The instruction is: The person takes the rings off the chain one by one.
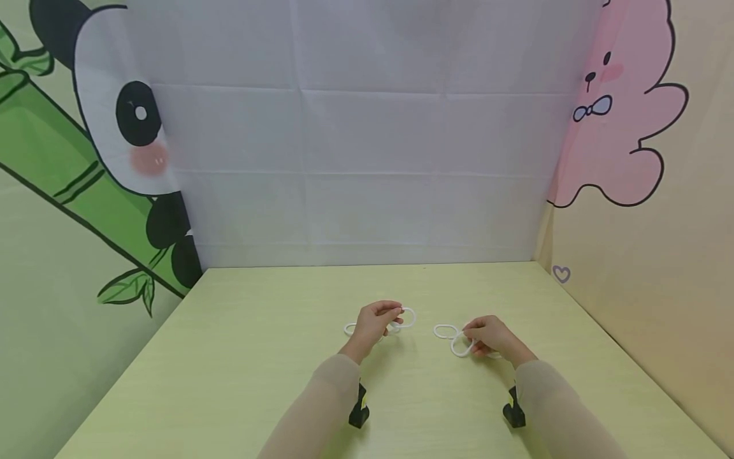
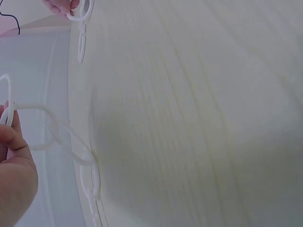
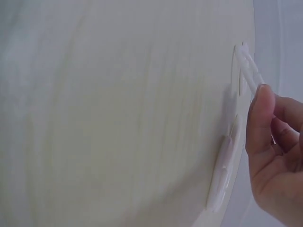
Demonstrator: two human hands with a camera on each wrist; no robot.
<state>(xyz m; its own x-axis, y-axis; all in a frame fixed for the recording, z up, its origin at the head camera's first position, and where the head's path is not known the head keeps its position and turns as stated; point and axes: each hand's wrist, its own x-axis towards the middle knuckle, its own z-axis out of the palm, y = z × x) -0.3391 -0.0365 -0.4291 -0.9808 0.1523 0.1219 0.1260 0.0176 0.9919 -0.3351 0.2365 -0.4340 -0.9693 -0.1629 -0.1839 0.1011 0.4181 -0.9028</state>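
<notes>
Two short chains of white plastic links are at my hands. My left hand (image 1: 375, 322) pinches a link of the left chain (image 1: 415, 317) between thumb and fingers, a little above the table. In the left wrist view, this chain's other links (image 2: 87, 177) trail from the fingers down to the tabletop. My right hand (image 1: 494, 335) pinches a link of the right chain (image 1: 452, 346), tilted up off the table. One link lies flat to its left; others (image 3: 222, 175) rest on the table beneath the hand, partly hidden in the head view. A gap separates the chains.
Both hands are over a pale wood-grain table (image 1: 241, 382). A white cloth (image 1: 367, 140) hangs behind its far edge. Painted walls, with a panda (image 1: 103, 127) on the left and a pink bear (image 1: 619, 146) on the right, flank the table.
</notes>
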